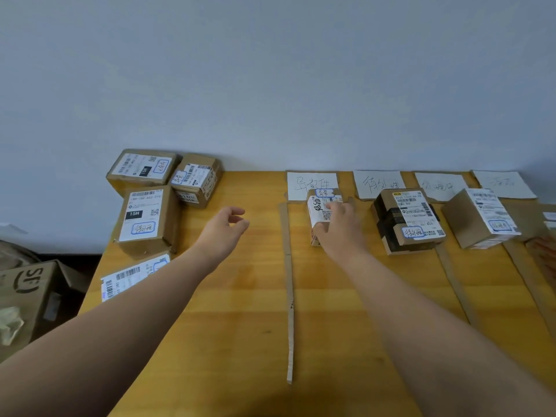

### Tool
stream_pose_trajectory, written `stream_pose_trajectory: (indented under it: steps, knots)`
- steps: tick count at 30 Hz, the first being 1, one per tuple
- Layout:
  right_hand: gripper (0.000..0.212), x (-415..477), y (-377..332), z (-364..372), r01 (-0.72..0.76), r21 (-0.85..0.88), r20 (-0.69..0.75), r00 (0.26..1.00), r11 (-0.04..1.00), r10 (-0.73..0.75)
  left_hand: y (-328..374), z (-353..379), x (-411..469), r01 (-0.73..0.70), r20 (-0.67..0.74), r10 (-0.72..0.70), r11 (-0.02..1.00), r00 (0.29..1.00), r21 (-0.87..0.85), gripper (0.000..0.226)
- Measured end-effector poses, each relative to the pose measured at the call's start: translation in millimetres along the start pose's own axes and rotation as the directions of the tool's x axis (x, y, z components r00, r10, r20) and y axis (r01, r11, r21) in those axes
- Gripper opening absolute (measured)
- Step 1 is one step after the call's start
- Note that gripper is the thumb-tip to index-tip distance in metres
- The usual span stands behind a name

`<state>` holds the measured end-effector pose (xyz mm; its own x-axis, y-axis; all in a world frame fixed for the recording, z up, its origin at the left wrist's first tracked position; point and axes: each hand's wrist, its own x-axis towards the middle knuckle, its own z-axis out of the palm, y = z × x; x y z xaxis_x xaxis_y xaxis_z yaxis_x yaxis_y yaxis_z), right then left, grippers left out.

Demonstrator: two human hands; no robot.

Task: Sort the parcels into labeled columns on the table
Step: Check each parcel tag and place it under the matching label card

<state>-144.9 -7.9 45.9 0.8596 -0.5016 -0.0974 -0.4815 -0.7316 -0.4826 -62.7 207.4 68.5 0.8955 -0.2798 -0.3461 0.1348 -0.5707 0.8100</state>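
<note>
My right hand (340, 230) grips a small white-labelled parcel (320, 206) standing in the first column, just below that column's handwritten label card (311, 183). My left hand (224, 230) hovers empty over the wooden table (240, 311), fingers loosely curled apart. Several brown unsorted parcels (147, 218) sit piled at the table's left end. A black-taped parcel (406, 221) rests in the second column and a brown parcel (481, 218) in the third.
Cardboard strips (288, 296) divide the table into columns, each headed by a white card (377, 183) against the wall. A large open carton (27, 296) stands on the floor at the left. Another parcel's edge (549, 218) shows at the far right.
</note>
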Motion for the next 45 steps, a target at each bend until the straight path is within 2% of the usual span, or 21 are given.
stream_pose_trajectory:
  steps: [6, 11, 15, 22, 26, 28, 33, 36, 38, 42, 45]
  knots:
    - [0.043, -37, -47, 15, 0.113, 0.046, -0.009, 0.994, 0.992, -0.113, -24, -53, -21, -0.081, -0.009, 0.082, 0.993, 0.997, 0.09, 0.028]
    - [0.042, -54, -100, 43, 0.108, 0.137, 0.043, 0.992, 0.985, -0.115, -51, -105, -21, -0.077, -0.048, 0.081, 0.994, 0.996, 0.077, 0.029]
    - [0.04, -58, -137, 75, 0.112, 0.184, 0.069, 0.99, 0.977, -0.127, -83, -141, -11, -0.074, -0.101, 0.093, 0.982, 0.991, 0.176, 0.039]
    - [0.037, -72, -180, 138, -0.017, 0.298, 0.21, 0.977, 0.954, -0.048, -135, -173, 8, 0.011, -0.171, 0.017, 0.987, 0.985, 0.162, 0.06]
    - [0.057, -61, -207, 160, -0.131, 0.358, 0.374, 0.927, 0.924, -0.013, -146, -181, 27, 0.125, -0.109, -0.121, 0.992, 0.987, 0.03, 0.07]
    - [0.065, -54, -220, 167, -0.195, 0.385, 0.463, 0.886, 0.902, -0.006, -148, -184, 38, 0.184, -0.053, -0.187, 0.982, 0.981, -0.048, 0.068]
    - [0.062, -40, -244, 176, -0.358, 0.49, 0.566, 0.824, 0.795, 0.022, -156, -188, 56, 0.208, 0.053, -0.207, 0.978, 0.977, -0.007, 0.052]
    - [0.052, -38, -254, 174, -0.423, 0.583, 0.584, 0.811, 0.694, 0.004, -162, -187, 58, 0.24, 0.08, -0.234, 0.967, 0.969, -0.09, 0.054]
    - [0.052, -38, -251, 175, -0.449, 0.596, 0.591, 0.807, 0.666, 0.016, -159, -185, 56, 0.248, 0.084, -0.236, 0.95, 0.968, -0.188, 0.061]
    - [0.03, -44, -243, 167, -0.422, 0.679, 0.506, 0.862, 0.601, 0.034, -145, -181, 50, 0.229, 0.097, -0.208, 0.915, 0.973, -0.331, 0.058]
    - [0.028, -51, -238, 154, -0.421, 0.782, 0.446, 0.893, 0.46, 0.059, -134, -178, 40, 0.21, 0.101, -0.185, 0.878, 0.978, -0.431, 0.051]
